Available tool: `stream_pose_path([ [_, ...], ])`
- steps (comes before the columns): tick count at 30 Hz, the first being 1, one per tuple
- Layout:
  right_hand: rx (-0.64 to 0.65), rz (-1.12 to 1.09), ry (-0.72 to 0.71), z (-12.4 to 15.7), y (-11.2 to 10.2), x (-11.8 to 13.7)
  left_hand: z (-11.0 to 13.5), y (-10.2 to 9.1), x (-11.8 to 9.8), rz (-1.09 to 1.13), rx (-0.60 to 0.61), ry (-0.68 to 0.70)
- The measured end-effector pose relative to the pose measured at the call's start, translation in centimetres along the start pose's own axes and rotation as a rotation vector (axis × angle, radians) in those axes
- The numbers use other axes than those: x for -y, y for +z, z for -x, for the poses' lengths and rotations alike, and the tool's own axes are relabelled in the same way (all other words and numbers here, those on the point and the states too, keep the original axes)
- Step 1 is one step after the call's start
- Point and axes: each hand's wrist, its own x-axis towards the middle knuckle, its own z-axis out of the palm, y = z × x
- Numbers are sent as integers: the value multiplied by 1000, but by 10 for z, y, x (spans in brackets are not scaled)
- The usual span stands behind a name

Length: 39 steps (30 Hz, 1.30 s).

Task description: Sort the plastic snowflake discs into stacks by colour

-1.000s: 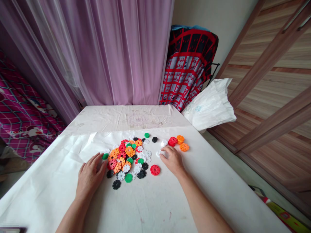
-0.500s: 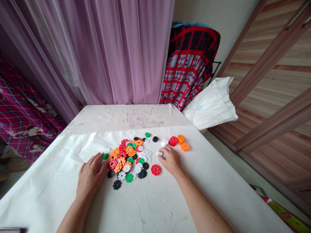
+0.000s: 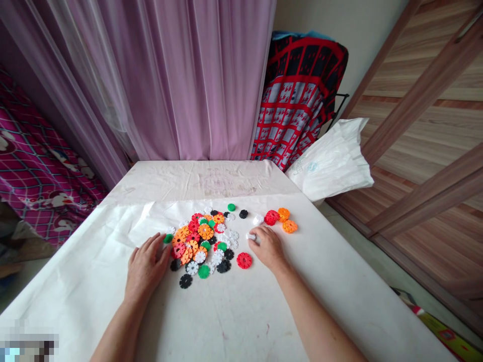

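A heap of flat plastic snowflake discs [image 3: 204, 240] in orange, red, white, green and black lies on a white-covered table [image 3: 234, 311]. My left hand [image 3: 146, 267] rests flat at the heap's left edge, fingers stretched out beside a green disc [image 3: 168, 238]. My right hand [image 3: 267, 246] sits to the right of the heap, fingers curled and pinching a white disc [image 3: 250, 236]. A single red disc [image 3: 244, 260] lies just left of that hand. A small group of red and orange discs [image 3: 281, 219] lies beyond it.
Purple curtains [image 3: 181, 75] hang behind the table. A red, black and white patterned cloth [image 3: 298, 110] is draped over a rack at the back right, with a white plastic bag [image 3: 334, 161] beside it. A wooden wall runs on the right; pink patterned bedding [image 3: 33, 171] is on the left.
My right hand has drawn slightly toward the heap and closed its fingertips on a white disc. The left hand stays put; the view has shifted a little.
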Motion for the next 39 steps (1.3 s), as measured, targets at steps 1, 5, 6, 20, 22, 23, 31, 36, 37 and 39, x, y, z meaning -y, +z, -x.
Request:
stream_pose_path([
  [1, -2, -2, -2, 0, 0, 0, 0, 0, 0, -1, 2, -3],
  [5, -24, -14, -13, 1, 0, 0, 1, -2, -3, 1, 0, -4],
  [6, -30, -18, -16, 1, 0, 0, 1, -2, -3, 1, 0, -4],
  [20, 113, -41, -88, -19, -1, 29, 2, -2, -4, 14, -24, 26],
  [22, 196, -51, -87, -24, -3, 34, 2, -2, -4, 14, -17, 21],
  [23, 232, -53, -89, -26, -4, 36, 2, -2, -4, 13, -14, 17],
  [31, 312, -26, -84, -27, -7, 45, 2, -1, -3, 8, -15, 24],
  [36, 259, -36, -47, -25, 0, 44, 2, -1, -2, 6, -15, 33],
  [37, 234, -44, -44, -25, 0, 41, 2, -1, -2, 5, -12, 30],
  [39, 177, -66, -26, -27, -4, 32, 2, -1, -3, 8, -11, 26],
])
